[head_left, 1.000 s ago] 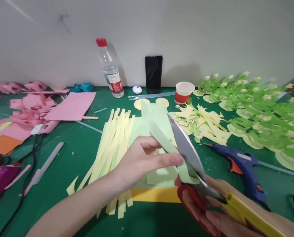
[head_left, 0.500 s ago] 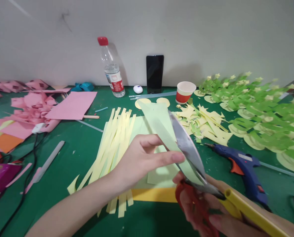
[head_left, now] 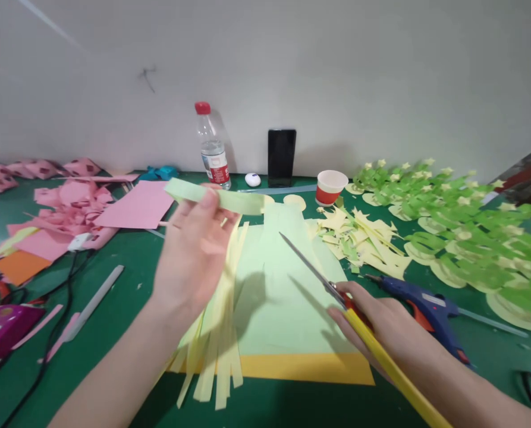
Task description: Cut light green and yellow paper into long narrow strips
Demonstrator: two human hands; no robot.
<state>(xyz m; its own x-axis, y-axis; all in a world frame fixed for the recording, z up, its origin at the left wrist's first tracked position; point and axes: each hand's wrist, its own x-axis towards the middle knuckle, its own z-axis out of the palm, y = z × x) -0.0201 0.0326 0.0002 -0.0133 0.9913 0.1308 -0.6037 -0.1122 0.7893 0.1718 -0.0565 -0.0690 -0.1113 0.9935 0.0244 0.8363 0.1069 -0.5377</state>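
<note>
My left hand (head_left: 192, 252) is raised over the pile of pale yellow strips (head_left: 216, 297) and pinches a light green paper strip (head_left: 223, 199) that lies level across the fingertips. My right hand (head_left: 372, 321) rests low on the right, fingers wrapped round red-handled scissors (head_left: 312, 274) with the blades together, pointing up-left over a light green sheet (head_left: 283, 285). A long yellow strip (head_left: 394, 374) runs along my right wrist. The green sheet lies on an orange-yellow sheet (head_left: 310, 368).
A blue glue gun (head_left: 421, 303) lies right of my right hand. Yellow scraps (head_left: 363, 232) and green paper flowers (head_left: 465, 232) fill the right. A paper cup (head_left: 331, 186), phone (head_left: 282, 156) and bottle (head_left: 212, 148) stand at the wall. Pink paper (head_left: 135, 205) and cables (head_left: 64, 291) lie left.
The green strip has come free of the sheet; my left hand carried it up and left. My right hand lowered the scissors toward the table, blades closed. The camera tilted up.
</note>
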